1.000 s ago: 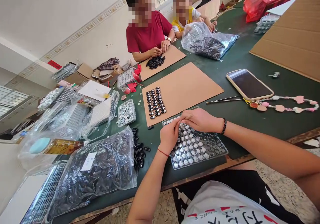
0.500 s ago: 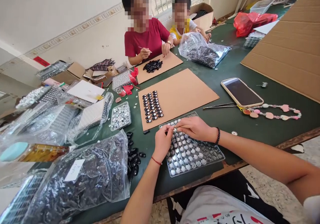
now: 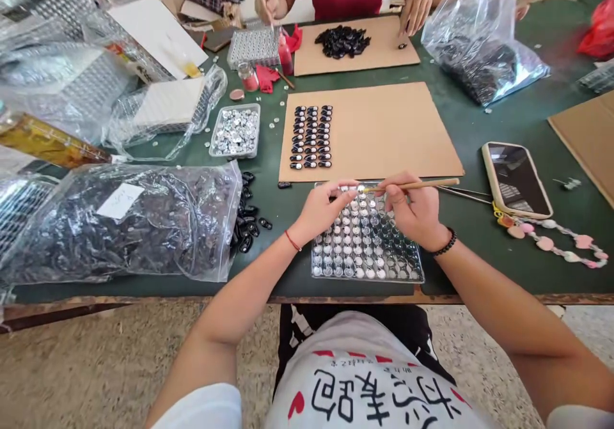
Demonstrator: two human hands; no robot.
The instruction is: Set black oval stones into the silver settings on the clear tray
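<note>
My right hand (image 3: 413, 206) grips a thin wooden-handled brush (image 3: 432, 184), its tip pointing left toward the other hand. The thumb and fingers of my left hand (image 3: 326, 210) are brought together near that tip; whatever they pinch is too small to make out. Both hands are over a clear plastic tray (image 3: 367, 277) of round cells, many filled with whitish discs and some on the right dark. Just beyond it, three columns of small black shoe-shaped pieces (image 3: 311, 136) with white spots lie on a cardboard sheet (image 3: 384, 128).
Left stand a box of silvery discs (image 3: 235, 130) and a big bag of black pieces (image 3: 158, 224), some spilled beside it. At right lie a phone (image 3: 518, 179), tweezers (image 3: 463, 192) and a bead strap (image 3: 547, 243). Across the table, a co-worker's hand (image 3: 269, 4) holds a brush.
My head view has turned and tipped downward, so the table now sits level. The brush now shows clearly in my right hand. The co-worker's brush hand has moved over to the tray beside the cardboard.
</note>
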